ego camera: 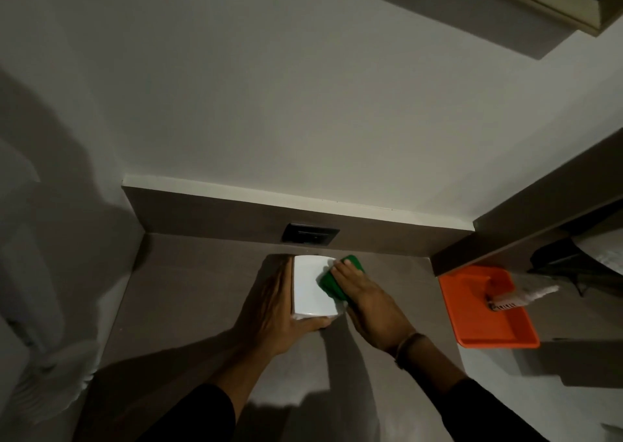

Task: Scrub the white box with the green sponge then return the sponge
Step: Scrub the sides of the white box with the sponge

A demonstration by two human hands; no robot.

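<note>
While our left hand (286,310) cups the white box (313,286) on the counter (188,293), bracing it, our right hand (364,293) presses the green sponge (337,279) flat against its right side, fingers closed over it.

One white box (312,285); one green sponge (338,281); one orange tray (499,327) (right side); two hands.
</note>
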